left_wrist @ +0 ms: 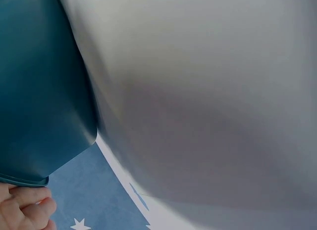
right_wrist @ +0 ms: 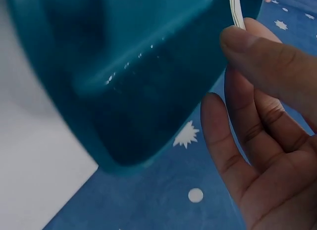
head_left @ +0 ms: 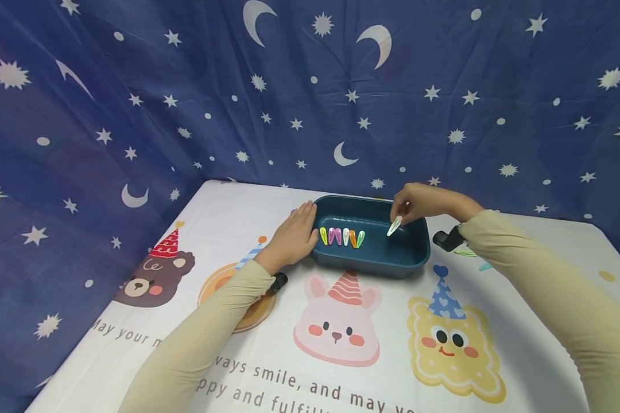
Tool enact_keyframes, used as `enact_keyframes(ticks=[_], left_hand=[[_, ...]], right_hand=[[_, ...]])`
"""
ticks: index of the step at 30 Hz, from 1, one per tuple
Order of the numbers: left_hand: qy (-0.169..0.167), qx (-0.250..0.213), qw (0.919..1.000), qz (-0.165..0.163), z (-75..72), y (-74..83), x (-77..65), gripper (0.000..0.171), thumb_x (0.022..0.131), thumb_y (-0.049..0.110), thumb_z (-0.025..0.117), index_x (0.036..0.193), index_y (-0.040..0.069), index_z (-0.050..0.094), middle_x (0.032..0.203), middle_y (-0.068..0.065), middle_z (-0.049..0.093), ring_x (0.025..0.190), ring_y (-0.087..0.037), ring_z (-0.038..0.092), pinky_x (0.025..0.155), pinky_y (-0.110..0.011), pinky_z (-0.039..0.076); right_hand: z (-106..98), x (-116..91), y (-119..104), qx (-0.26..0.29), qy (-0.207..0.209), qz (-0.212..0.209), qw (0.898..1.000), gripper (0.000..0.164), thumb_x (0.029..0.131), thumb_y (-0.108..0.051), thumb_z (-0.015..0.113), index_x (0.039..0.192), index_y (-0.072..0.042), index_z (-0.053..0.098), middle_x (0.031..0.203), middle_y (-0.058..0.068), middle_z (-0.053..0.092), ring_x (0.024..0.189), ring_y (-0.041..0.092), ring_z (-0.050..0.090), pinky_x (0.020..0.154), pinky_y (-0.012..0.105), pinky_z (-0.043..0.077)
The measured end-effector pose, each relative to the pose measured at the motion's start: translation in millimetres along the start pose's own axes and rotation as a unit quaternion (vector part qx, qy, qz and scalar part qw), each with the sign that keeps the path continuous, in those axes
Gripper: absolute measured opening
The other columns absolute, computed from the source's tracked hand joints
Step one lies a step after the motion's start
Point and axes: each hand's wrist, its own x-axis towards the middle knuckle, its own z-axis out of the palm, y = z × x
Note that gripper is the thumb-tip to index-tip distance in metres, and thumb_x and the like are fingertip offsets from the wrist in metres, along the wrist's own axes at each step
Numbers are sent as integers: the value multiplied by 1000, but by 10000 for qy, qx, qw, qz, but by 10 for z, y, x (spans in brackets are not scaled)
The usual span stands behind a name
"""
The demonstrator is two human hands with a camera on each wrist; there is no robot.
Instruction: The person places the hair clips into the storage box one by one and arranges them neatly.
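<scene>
A dark teal rectangular tub [head_left: 369, 267] stands on the table. Inside it, toward the left, several snap hair clips lie in a row: a yellow clip [head_left: 323, 236], purple ones, a white clip [head_left: 346, 237], an orange clip [head_left: 352, 238] and a green clip [head_left: 360, 239]. My right hand [head_left: 415, 202] is over the tub's right part, pinching a pale snap hair clip [head_left: 394, 226] between thumb and fingertips; the right wrist view shows this clip [right_wrist: 236, 10] too. My left hand [head_left: 293, 234] rests along the tub's left rim, its fingers fairly straight.
On the table right of the tub, partly behind the right sleeve, lie a yellow-green clip [head_left: 465, 252] and a turquoise one [head_left: 485, 267]. A printed white cloth [head_left: 268, 367] covers the table. A blue star-patterned curtain [head_left: 299, 103] hangs close behind the tub.
</scene>
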Motion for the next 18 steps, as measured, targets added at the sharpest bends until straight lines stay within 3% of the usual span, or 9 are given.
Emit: enact_keyframes(ticks=[11, 18], left_hand=[[-7, -51, 10000, -5, -10, 4, -11, 60, 98, 24, 35, 148, -5, 18, 156, -19, 17, 146, -29, 16, 120, -39, 14], [52, -23, 10000, 10, 4, -5, -3, 60, 98, 25, 36, 148, -4, 19, 156, -19, 17, 146, -29, 17, 120, -39, 14]], right_hand=[[122, 226, 42, 135, -276, -295, 9991, 14, 77, 5, 70, 87, -4, 73, 80, 9, 68, 68, 8, 53, 63, 20, 50], [198, 342, 31, 218, -363, -273, 9987, 14, 76, 7, 69, 86, -2, 73, 80, 12, 69, 68, 11, 54, 61, 20, 50]])
